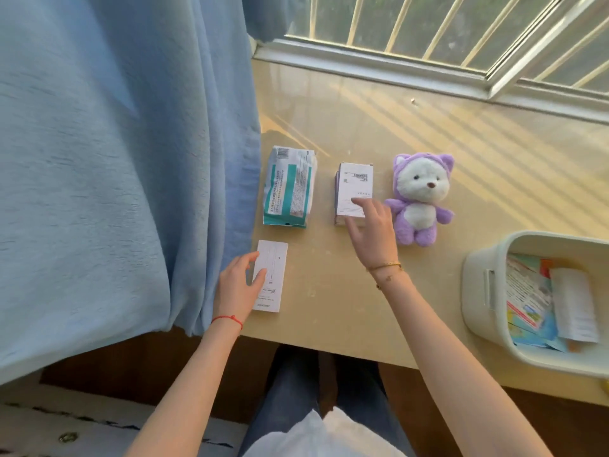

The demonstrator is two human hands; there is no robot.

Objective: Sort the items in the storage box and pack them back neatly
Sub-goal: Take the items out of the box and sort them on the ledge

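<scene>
Sunlit and pale yellow, a table [329,291] runs along a barred window [428,28], with a blue curtain [115,159] hanging over its left end. Striped shadows from the bars fall across the tabletop.

Four items lie out on the table. A white and teal soft packet [290,188] sits near the curtain. To its right stands a small white box [354,189], and just beside that, a plush bear in a purple hooded suit [420,197] lies on its back. Nearer the person, a flat white box [272,278] lies close to the table's front edge.

The left hand [237,291], a red string at its wrist, rests on the flat white box with thumb and fingers loosely spread over its left side, not clasped around it. The right hand [372,230], wearing a thin gold bracelet, lies open on the small white box, fingertips on its top face.

At the far right, a cream storage box [478,291] stands on the table, holding colourful leaflets and a folded white paper.
</scene>
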